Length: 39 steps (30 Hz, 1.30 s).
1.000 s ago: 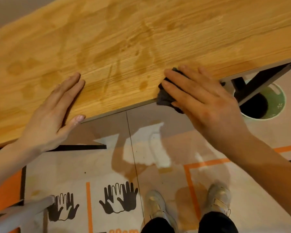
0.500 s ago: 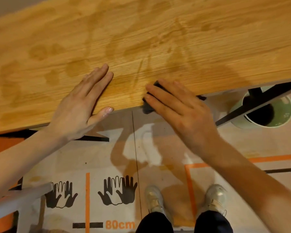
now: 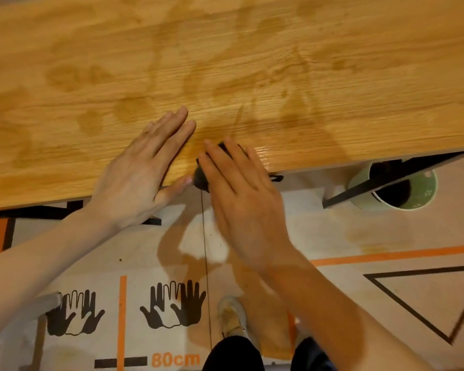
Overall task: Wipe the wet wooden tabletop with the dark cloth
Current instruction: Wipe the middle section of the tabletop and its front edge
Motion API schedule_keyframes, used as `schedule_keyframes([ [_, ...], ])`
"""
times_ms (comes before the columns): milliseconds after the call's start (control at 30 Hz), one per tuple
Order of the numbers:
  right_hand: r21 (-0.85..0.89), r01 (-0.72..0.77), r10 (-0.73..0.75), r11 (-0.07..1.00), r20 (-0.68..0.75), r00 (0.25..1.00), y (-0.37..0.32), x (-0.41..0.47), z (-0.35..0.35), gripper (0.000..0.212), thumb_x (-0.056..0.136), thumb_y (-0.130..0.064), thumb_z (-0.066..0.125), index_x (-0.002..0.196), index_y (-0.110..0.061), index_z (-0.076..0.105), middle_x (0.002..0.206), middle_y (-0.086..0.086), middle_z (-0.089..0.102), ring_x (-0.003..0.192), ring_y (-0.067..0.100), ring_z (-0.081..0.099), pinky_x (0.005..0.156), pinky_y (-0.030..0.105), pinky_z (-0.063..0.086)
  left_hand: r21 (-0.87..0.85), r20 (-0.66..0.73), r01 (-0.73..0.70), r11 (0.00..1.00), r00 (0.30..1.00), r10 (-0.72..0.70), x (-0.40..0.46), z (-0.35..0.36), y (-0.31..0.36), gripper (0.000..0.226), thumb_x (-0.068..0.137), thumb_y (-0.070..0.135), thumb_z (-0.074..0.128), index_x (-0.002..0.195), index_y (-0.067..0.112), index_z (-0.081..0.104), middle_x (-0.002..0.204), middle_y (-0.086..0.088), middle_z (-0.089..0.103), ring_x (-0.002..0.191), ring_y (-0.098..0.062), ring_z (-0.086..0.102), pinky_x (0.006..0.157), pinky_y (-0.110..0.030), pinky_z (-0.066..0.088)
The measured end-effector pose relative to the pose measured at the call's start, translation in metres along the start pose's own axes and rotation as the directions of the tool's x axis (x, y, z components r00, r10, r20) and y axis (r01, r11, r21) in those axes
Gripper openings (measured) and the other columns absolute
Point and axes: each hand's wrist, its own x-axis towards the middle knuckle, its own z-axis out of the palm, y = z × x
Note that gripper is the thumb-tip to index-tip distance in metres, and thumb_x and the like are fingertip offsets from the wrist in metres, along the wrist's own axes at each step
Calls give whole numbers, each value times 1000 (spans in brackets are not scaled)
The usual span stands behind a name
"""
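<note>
The wooden tabletop (image 3: pixel 252 62) fills the upper half of the view, with darker damp patches and streaks across it. My right hand (image 3: pixel 241 194) presses flat on the dark cloth (image 3: pixel 200 179) at the table's near edge; only a small bunched part of the cloth shows under the fingers, partly hanging off the edge. My left hand (image 3: pixel 142 170) lies flat and open on the wood just left of the cloth, its thumb nearly touching it.
A pale green bin (image 3: pixel 402 188) with a dark inside stands on the floor under the table's right part, crossed by a black table brace (image 3: pixel 373 187). The floor has printed hand marks, orange lines and "80cm". My shoes (image 3: pixel 231 314) are below.
My right hand has slid the cloth leftward along the near edge, closing up to my left hand. The view has shifted so the table sits further right.
</note>
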Motion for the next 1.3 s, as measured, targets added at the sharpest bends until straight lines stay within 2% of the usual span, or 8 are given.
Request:
schedule_keyframes([
  [133,-74,-36,40,997,63,997,72,-24,-46,40,101,-16,44,140,-10,47,149,7,42,143,24,32,120,47,19,-59,-31,8,998,999,-10,-1,1,-1,78,102,63,29,161,14,21,170,-4,14,156,-16,11,127,-23,3],
  [333,26,-559,557,829,-121,821,83,-23,-70,41,100,-24,49,137,-5,49,149,9,42,144,25,28,118,50,22,-8,-28,0,1000,1000,0,1,1,0,80,101,63,26,160,10,23,169,-11,17,154,-21,14,127,-28,3],
  [467,51,-328,325,943,59,944,28,-9,-42,42,98,-25,53,137,-10,51,149,2,43,145,21,27,119,46,24,-36,-40,-7,999,999,5,1,0,1,80,101,63,25,160,9,25,168,-11,17,154,-23,16,126,-33,8],
  [567,-5,-207,206,978,154,966,48,-1,-56,41,98,-24,49,137,-11,51,149,2,42,143,19,30,120,42,22,-20,-47,-12,1000,999,11,2,0,2,79,101,62,26,159,8,26,168,-12,18,154,-25,17,126,-39,16],
  [800,-117,-623,627,773,-9,779,106,61,-65,43,103,-24,41,142,-5,43,154,10,33,146,27,23,119,47,20,-6,-34,-5,1000,999,5,1,4,0,81,102,64,23,160,8,24,168,-14,17,154,-26,16,124,-42,20],
  [967,-59,-357,362,932,160,918,42,6,-59,44,101,-24,46,143,-11,42,154,2,34,148,17,18,122,42,16,-19,-40,-2,1000,999,1,1,3,1,82,102,66,22,159,7,27,167,-15,21,152,-32,26,120,-45,29],
  [1067,-17,-263,258,965,276,926,62,11,-71,45,100,-25,44,143,-10,43,154,2,33,147,18,19,122,39,15,-18,-38,-5,1000,999,4,3,1,1,82,101,65,26,157,5,30,166,-17,24,151,-34,28,119,-46,30],
  [1300,-112,-493,505,863,124,854,93,83,-51,40,104,-19,39,142,-10,43,156,6,30,147,25,18,120,47,14,-14,-7,0,1000,1000,-1,-1,3,1,82,102,66,25,160,8,22,169,-12,17,156,-27,20,124,-40,23],
])
